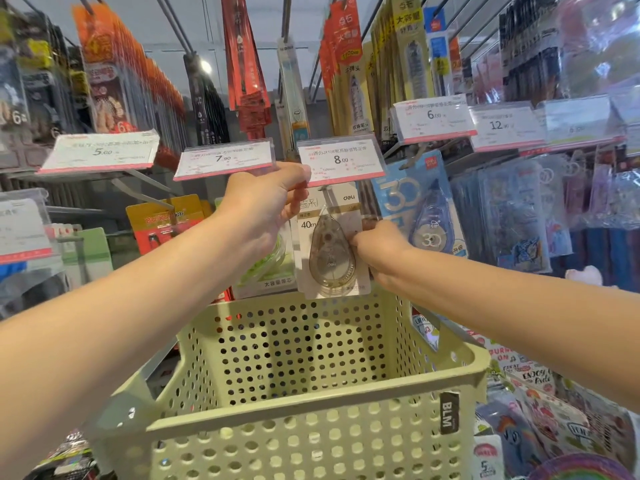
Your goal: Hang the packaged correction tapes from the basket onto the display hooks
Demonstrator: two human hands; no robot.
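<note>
A packaged correction tape point(330, 244) with a white card marked 40m and a smoky clear dispenser hangs at the display hook point(325, 194) under the 8.00 price tag point(341, 161). My left hand point(266, 202) pinches the card's top left corner, just below the tags. My right hand point(377, 251) grips the card's right edge. The pale green perforated basket point(322, 420) sits below both arms, and I see no packages in its visible interior.
Blue 30m correction tape packs point(422, 209) hang right of the hook, a green-cored pack point(270, 268) to its left. Price tags 7.90 point(225, 157) and 5.00 point(100, 152) line the left rail. Pen packs hang above; sticker packs point(540, 420) crowd the lower right.
</note>
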